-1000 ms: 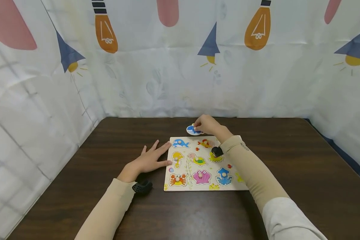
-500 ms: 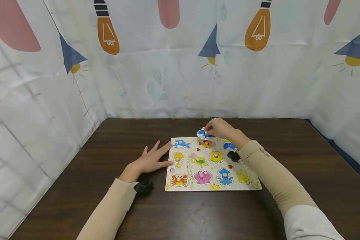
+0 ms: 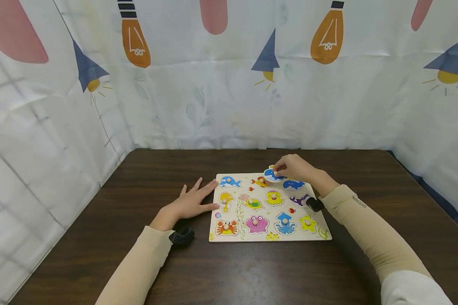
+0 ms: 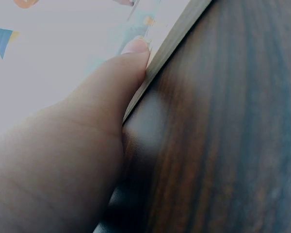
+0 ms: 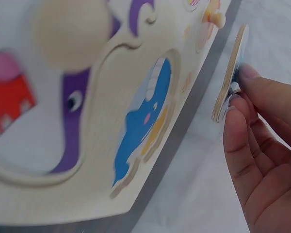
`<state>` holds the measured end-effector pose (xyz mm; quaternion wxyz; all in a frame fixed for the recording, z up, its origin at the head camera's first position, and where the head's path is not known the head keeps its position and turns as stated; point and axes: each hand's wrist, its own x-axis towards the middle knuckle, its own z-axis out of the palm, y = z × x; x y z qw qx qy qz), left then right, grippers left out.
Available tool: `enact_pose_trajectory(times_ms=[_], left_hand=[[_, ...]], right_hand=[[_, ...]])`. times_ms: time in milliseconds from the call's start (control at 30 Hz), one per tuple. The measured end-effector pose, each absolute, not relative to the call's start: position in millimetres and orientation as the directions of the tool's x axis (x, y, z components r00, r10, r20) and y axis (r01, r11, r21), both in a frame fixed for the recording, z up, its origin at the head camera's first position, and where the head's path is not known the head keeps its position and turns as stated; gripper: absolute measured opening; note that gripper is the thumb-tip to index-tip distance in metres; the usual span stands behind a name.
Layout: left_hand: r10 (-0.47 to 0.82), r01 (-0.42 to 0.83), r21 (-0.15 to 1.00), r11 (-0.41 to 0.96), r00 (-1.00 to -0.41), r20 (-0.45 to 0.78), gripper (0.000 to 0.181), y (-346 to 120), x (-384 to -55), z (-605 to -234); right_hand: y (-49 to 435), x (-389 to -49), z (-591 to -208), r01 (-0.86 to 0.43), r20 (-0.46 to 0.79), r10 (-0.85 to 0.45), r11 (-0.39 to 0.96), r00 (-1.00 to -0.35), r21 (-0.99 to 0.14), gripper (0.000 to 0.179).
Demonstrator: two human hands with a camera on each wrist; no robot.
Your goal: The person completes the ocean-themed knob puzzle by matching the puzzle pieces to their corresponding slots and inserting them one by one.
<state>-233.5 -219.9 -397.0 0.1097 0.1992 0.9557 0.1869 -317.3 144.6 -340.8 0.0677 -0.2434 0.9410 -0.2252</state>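
Note:
My right hand pinches the small knob of a blue-and-white whale-shaped puzzle piece. It holds the piece over the back edge of a wooden sea-animal puzzle board. In the right wrist view the thin wooden piece is seen edge-on, apart from the board. Just right of it lies a recess with a blue whale printed in its floor. My left hand is spread, its thumb and forefinger touching the board's left edge. The left thumb rests on that edge in the left wrist view.
Knobbed pieces sit in the board's other places, among them a crab, a pink shell, a squid and a star. The dark wooden table ends at a patterned curtain behind.
My right hand has carried the whale piece rightward from behind the board to over its back edge, uncovering the right part of the board. My left hand has stayed still.

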Motion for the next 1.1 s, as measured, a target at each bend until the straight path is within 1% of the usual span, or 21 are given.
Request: enact_pose_trajectory(times_ms=[367,633,867,1100], left_hand=[[0.423,0.342,0.41,0.846,-0.898,-0.123,0.091,-221.6,-232.6,-396.7],[0.427,0.35,0.406,0.844,-0.897,-0.115,0.09,-221.7,-233.4,-399.5],[0.43,0.353,0.403,0.844,-0.895,-0.118,0.089,-219.2,-233.9,-399.8],[0.429,0.347,0.408,0.844,-0.895,-0.125,0.089,-219.1,-233.8,-399.0]], right_hand=[[177.4,-315.4,-347.1,-0.394,-0.03,-0.461,0.79,-0.887,-0.47,0.02],[190.5,-313.1,-352.9,-0.401,-0.021,-0.468,0.778,-0.884,-0.483,0.019],[195.3,-310.2,-356.7,-0.386,-0.018,-0.452,0.782,-0.892,-0.49,0.022],[196.9,-307.1,-356.5,-0.415,-0.013,-0.483,0.765,-0.876,-0.493,0.019]])
